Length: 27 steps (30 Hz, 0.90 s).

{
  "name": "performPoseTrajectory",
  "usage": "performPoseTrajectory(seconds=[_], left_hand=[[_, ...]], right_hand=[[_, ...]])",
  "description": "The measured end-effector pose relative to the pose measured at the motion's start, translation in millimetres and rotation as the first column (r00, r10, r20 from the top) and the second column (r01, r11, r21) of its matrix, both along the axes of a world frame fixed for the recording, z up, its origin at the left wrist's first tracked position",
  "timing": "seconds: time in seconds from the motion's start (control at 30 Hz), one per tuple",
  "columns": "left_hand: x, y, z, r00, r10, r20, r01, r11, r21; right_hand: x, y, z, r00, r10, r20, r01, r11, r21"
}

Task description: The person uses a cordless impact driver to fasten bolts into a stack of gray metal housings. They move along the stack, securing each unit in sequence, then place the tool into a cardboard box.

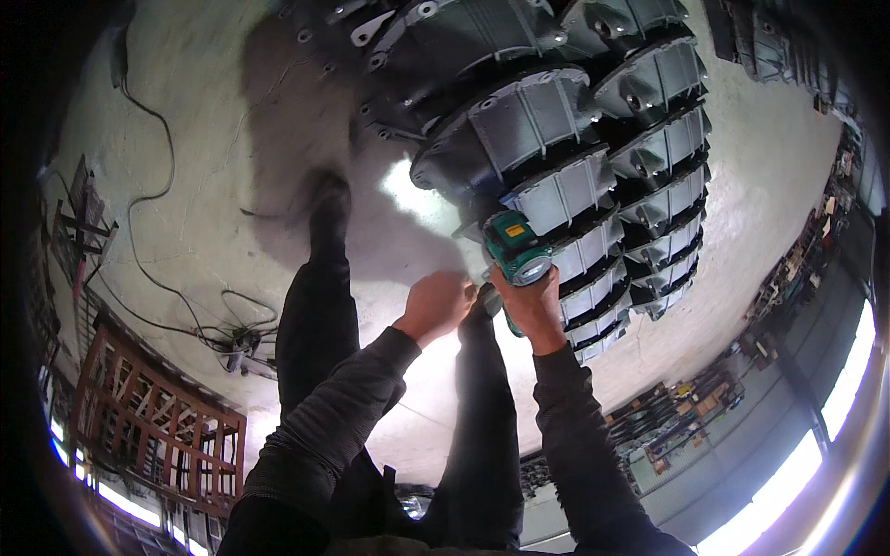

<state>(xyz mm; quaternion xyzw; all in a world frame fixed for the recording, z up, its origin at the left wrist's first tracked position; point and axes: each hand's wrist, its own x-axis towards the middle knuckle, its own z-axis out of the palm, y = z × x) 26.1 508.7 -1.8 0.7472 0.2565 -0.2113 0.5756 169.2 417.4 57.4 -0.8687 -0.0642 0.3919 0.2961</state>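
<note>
My right hand [535, 304] is wrapped round a green and black handheld power tool [512, 235] with a yellow label and a round silvery end facing me. The tool's dark front reaches up against the edge of a grey ribbed metal casting [501, 125]. Just left of it, my left hand [438, 308] is closed with its fingers curled; whatever it may hold is hidden. The casting belongs to a stack of similar curved housings [589, 255] with flanges and bolt holes, directly ahead and to the right of my hands.
A dark cable [170, 153] runs over the concrete floor [209, 102] at left, ending near a tangle of leads [243, 345]. A brown slatted metal rack [153, 417] stands lower left. Piled parts [681, 417] line the wall at right. My feet stand beside the stack.
</note>
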Motion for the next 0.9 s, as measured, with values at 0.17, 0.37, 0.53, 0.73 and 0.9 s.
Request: performPoseTrajectory(seconds=[0.17,0.37,0.53,0.73,0.9], left_hand=[[-3.0,-7.3,-5.3,0.996,-0.088,-0.007,0.088,0.996,-0.019],[-3.9,-5.0,-5.8,0.999,-0.031,0.041,0.029,0.998,0.054],[2.5,3.3,-10.3,1.0,-0.016,0.006,0.016,0.999,0.037],[14.0,14.6,-7.9,0.996,0.047,-0.073,-0.05,0.998,-0.042],[17.7,10.4,-14.4,0.999,-0.026,-0.034,0.026,1.0,0.006]], right_hand=[[9.0,-7.5,6.6,0.982,0.156,0.106,-0.161,0.986,0.043],[12.3,-11.4,6.4,0.979,0.19,0.079,-0.188,0.981,-0.04],[17.4,-5.4,13.7,0.978,0.201,0.059,-0.194,0.975,-0.108],[26.2,-15.7,58.9,0.997,-0.077,-0.015,0.079,0.987,0.14],[110.6,-24.8,29.0,0.892,-0.449,-0.048,0.444,0.852,0.277]])
